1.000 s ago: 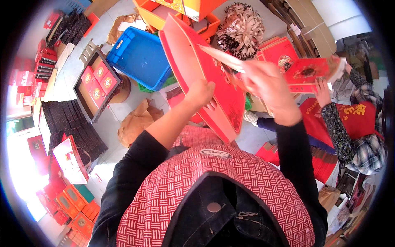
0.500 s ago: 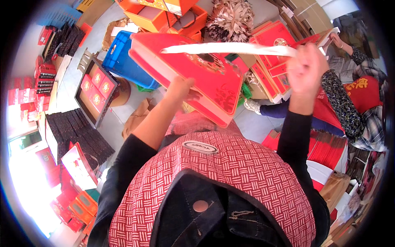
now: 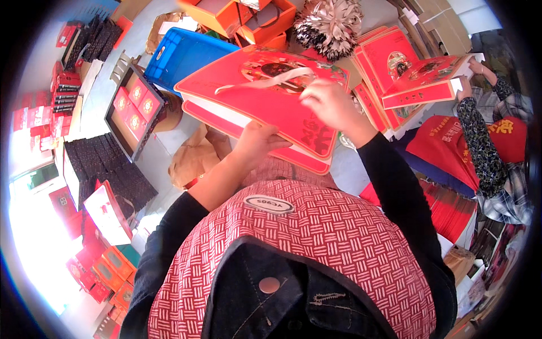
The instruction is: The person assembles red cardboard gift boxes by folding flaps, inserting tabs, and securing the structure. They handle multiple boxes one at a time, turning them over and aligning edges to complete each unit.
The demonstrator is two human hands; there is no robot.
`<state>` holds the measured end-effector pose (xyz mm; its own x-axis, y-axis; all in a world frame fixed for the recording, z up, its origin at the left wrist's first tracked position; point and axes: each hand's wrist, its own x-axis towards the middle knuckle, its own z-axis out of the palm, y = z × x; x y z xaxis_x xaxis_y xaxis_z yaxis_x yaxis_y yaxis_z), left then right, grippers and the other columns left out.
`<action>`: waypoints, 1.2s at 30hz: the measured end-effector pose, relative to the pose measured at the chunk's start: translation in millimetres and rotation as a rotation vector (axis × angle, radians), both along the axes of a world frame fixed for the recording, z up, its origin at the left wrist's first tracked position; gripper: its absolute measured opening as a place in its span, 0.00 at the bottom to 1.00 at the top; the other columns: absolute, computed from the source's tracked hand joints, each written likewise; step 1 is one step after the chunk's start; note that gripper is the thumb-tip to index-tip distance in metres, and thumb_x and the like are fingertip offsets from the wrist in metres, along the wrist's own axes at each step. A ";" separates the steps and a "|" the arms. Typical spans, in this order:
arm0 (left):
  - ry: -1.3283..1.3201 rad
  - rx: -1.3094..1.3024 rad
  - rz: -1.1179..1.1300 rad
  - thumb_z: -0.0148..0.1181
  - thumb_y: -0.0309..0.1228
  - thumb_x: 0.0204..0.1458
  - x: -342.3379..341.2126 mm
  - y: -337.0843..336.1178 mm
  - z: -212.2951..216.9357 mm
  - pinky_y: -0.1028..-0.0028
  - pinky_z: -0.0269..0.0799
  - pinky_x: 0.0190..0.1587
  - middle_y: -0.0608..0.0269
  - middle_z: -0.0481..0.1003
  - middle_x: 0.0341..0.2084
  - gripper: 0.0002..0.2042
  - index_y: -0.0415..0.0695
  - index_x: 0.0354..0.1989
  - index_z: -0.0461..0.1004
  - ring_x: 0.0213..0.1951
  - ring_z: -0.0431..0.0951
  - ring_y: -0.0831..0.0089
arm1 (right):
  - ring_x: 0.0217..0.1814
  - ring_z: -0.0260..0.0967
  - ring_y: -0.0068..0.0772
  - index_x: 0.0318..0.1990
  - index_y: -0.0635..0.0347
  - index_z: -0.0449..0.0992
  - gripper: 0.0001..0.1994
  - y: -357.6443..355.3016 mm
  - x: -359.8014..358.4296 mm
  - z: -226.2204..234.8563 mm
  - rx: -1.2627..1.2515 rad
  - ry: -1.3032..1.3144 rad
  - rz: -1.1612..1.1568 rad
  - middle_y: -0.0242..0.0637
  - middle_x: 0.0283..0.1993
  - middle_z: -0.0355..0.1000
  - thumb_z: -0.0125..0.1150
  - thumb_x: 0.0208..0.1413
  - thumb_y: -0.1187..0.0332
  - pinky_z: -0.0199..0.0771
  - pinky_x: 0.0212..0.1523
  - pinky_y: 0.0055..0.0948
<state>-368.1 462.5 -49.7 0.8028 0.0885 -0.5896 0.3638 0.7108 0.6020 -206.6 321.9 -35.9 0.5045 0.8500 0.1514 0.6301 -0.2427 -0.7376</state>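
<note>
At frame centre, a flat red cardboard gift box (image 3: 265, 107) is gripped at its lower edge by the left hand (image 3: 257, 144). A pale ribbon handle (image 3: 271, 81) is pinched closed by the right hand (image 3: 330, 101). A blue plastic crate (image 3: 180, 53) lies upper left.

Red and orange gift boxes all around.
Flat red gift box (image 3: 265, 96) centre; orange boxes (image 3: 248, 20) top; red box stack (image 3: 389, 68) right; open tray box (image 3: 132, 110) left.
</note>
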 end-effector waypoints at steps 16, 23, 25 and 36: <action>0.034 0.043 -0.018 0.47 0.23 0.54 -11.1 -7.9 -9.0 0.65 0.78 0.43 0.51 0.74 0.39 0.12 0.34 0.46 0.67 0.40 0.77 0.62 | 0.33 0.66 0.41 0.20 0.62 0.69 0.05 26.2 -37.5 -14.8 -0.137 -0.358 0.488 0.39 0.25 0.65 0.54 0.40 0.71 0.69 0.34 0.34; 0.032 0.073 -0.031 0.48 0.21 0.53 -10.4 -12.9 -8.4 0.65 0.77 0.43 0.53 0.74 0.39 0.11 0.34 0.45 0.67 0.39 0.78 0.63 | 0.35 0.67 0.37 0.20 0.61 0.71 0.06 32.6 -52.5 -16.3 -0.316 -0.539 0.586 0.38 0.28 0.67 0.53 0.40 0.69 0.70 0.37 0.32; 0.056 0.108 -0.021 0.48 0.20 0.53 -11.9 -16.0 -3.0 0.65 0.77 0.43 0.53 0.74 0.39 0.12 0.33 0.45 0.67 0.39 0.78 0.62 | 0.34 0.67 0.37 0.20 0.61 0.72 0.06 31.3 -58.3 -14.1 -0.341 -0.551 0.598 0.37 0.27 0.67 0.53 0.39 0.69 0.70 0.37 0.32; 0.105 0.272 -0.117 0.47 0.18 0.50 -9.4 -21.9 -13.5 0.66 0.78 0.37 0.51 0.74 0.38 0.13 0.30 0.45 0.67 0.36 0.78 0.63 | 0.30 0.70 0.48 0.21 0.62 0.77 0.06 37.9 -55.5 -10.4 -0.537 -0.267 0.478 0.48 0.25 0.70 0.59 0.32 0.70 0.71 0.31 0.39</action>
<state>-377.5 440.6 -63.2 0.7528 0.1647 -0.6374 0.5040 0.4787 0.7189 -262.1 359.9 -46.2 0.0682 0.9579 -0.2789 0.8969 -0.1813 -0.4034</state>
